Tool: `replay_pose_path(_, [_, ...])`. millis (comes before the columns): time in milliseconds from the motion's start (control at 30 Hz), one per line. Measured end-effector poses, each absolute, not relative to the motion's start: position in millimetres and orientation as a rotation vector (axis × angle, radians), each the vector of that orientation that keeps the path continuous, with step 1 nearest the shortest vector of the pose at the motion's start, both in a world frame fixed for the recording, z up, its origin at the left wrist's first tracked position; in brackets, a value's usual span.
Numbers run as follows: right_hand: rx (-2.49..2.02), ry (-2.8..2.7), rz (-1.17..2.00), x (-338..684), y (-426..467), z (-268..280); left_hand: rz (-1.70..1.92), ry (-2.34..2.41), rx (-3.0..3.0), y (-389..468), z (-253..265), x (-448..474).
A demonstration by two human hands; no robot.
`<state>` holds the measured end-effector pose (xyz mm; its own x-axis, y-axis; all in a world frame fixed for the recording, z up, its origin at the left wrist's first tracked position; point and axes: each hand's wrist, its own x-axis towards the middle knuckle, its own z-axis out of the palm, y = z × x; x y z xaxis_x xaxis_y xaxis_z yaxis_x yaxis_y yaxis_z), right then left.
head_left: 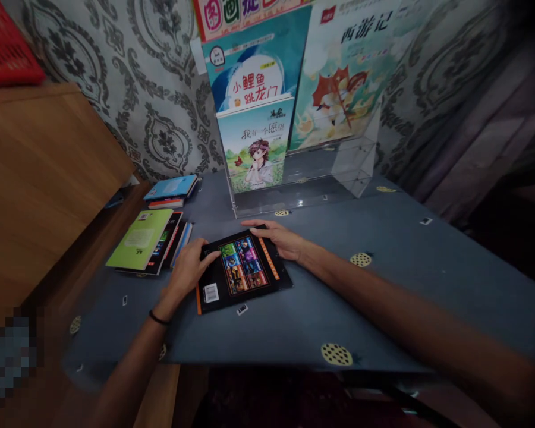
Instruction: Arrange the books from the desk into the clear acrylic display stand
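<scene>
A thin black book [216,285] with a grid of colourful pictures, an orange strip and a barcode lies between my hands, low over the table or on it; I cannot tell which. My left hand [189,264] grips its left edge, thumb on the cover and fingers hidden beside or under it. At the upper right corner, my right hand [280,239] has the book pinched with the thumb on top. Left of my left hand is a stack of books with a green book [138,238] on top. Behind that stack lies a blue book [172,187] on others.
A clear acrylic stand [356,169] at the back holds several upright picture books, among them a white-green book [258,148] and a larger book [343,77]. The grey-blue tablecloth [383,285] has pineapple prints. A wooden cabinet [49,178] with a red basket [9,47] stands left.
</scene>
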<state>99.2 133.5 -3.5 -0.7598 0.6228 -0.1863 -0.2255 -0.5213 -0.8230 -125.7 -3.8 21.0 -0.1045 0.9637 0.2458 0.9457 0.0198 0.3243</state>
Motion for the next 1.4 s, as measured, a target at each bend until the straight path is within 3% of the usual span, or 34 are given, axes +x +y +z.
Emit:
replay_pose_path(233, [-0.632,-1.092,2.11,95.2,139.1,-8.0,0.77,2.343,1.883,-21.0,69.2,-135.4])
replay_pose_path(433, [-0.744,-1.291,1.604,89.0,133.6,-8.6,1.012,2.562,1.906,-54.9,116.6,-110.5])
replay_pose_path(500, [-0.727,-1.338,1.675,85.3,122.6,-4.6,1.002,2.47,1.895,-62.9,117.4,-90.7])
replay_pose_path(667, [-0.488,-1.265,2.24,78.3,86.9,9.3,1.048,2.082,1.659,-67.3,92.9,-50.3])
replay_pose_path(767, [-0.437,-1.244,2.347,78.5,76.9,12.0,1.04,1.959,1.627,-63.7,76.3,-37.8])
replay_pose_path(1033, [-0.624,-1.079,2.248,78.9,81.9,-2.1,0.93,2.009,1.808,-58.6,51.6,-22.3])
replay_pose_path(1200, [-0.572,-1.053,2.26,80.2,82.9,-1.4,1.278,2.203,1.68,-27.3,30.5,-74.9])
replay_pose_path(1400, [-0.515,-1.145,2.149,76.4,84.3,-6.2,1.432,1.642,1.235,-5.2,3.4,-110.8])
